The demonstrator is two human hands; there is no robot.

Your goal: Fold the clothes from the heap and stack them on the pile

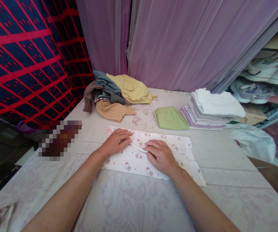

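In the head view, a white cotton-like garment printed with small pink-and-grey cartoon cats lies spread at the centre of the frame on a pale, floral-patterned cover. Its upper part appears doubled over in a long strip, while the lower part lies flat, so folding looks partly done, with this piece not yet compact. The left hand rests on the strip with bent fingers; whether it grips cannot be told. The right hand seems to pinch the strip's white edge between thumb and fingertips.

At right of centre, a neat stack of white and lilac clothes and a folded light-green garment look finished. At upper left of centre, a loose heap of yellow, tan, brown and grey-blue clothes probably remains to be sorted.

The green garment sits just above the printed one, leaving little space there. A pixelated patch hides something at left; a translucent plastic bag lies at right.
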